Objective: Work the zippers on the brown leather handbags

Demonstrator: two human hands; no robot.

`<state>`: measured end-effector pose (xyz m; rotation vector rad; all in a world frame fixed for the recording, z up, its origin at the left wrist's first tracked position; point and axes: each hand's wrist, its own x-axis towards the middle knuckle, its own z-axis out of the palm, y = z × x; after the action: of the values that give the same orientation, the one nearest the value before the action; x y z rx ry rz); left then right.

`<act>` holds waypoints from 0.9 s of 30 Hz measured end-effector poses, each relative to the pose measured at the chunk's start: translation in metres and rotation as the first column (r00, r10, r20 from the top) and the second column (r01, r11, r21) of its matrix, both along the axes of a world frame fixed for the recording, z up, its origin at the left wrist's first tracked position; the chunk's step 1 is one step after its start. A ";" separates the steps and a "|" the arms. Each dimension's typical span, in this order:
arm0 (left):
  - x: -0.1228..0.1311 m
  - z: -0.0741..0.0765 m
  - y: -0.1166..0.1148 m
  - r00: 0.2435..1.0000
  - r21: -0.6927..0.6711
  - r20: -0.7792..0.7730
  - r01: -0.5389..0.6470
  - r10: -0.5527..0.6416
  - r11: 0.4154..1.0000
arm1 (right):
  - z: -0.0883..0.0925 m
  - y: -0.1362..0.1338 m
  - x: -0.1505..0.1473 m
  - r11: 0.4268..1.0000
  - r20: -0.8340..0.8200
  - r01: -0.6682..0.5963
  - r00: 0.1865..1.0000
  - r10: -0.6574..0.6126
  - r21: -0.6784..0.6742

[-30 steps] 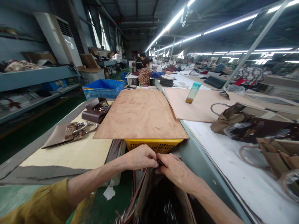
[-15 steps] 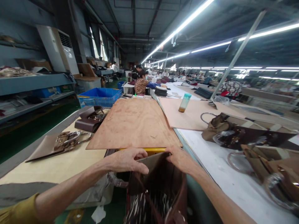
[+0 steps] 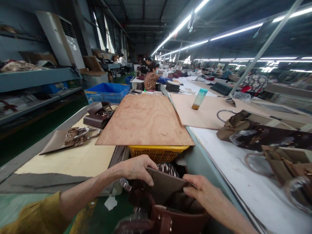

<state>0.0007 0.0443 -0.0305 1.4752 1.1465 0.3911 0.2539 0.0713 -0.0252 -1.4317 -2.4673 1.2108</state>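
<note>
A brown leather bag sits low in front of me with its mouth open. My left hand grips the left edge of a flat grey-brown panel that stands in the bag's mouth. My right hand pinches the panel's right edge, its fingers closed on it. Patterned lining shows behind the panel. A yellow basket stands just beyond my hands, under a plywood board.
To the left lie bag pieces with metal rings and a dark brown bag. On the white table at the right are several bags with ring handles and a green bottle. A blue crate and other workers sit farther back.
The bag has dropped lower and tilted toward me. My hands went from pinching together at its top, to spreading it open, to holding the flat panel by both edges.
</note>
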 end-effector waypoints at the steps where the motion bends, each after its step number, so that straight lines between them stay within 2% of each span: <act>1: 0.001 -0.002 -0.001 1.000 -0.012 0.024 -0.021 0.021 1.000 | 0.000 -0.002 0.000 1.000 0.018 0.003 1.000 -0.003 0.015; 6: 0.000 -0.011 -0.004 0.993 -0.044 0.100 -0.065 0.069 0.997 | 0.002 -0.003 0.000 1.000 0.054 -0.024 0.998 0.023 0.020; 12: 0.001 -0.004 -0.002 0.998 0.079 0.062 -0.010 0.005 0.997 | -0.003 -0.001 0.000 0.998 0.087 -0.005 0.996 -0.001 0.067; 18: 0.004 -0.005 0.000 0.997 0.048 0.074 0.003 -0.006 0.999 | -0.003 -0.001 -0.001 0.991 0.087 -0.010 0.996 -0.002 0.133; 21: 0.005 -0.005 0.000 0.996 0.007 0.085 -0.005 0.005 1.000 | -0.005 0.000 0.001 0.993 0.065 -0.009 0.998 0.001 0.121; 27: 0.006 -0.004 -0.001 1.000 0.049 0.020 -0.010 0.009 0.999 | -0.010 0.005 0.001 1.000 -0.081 0.004 0.997 -0.005 -0.013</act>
<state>0.0068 0.0433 -0.0349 1.5053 1.1353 0.4423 0.2546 0.0766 -0.0349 -1.3618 -2.4065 1.2605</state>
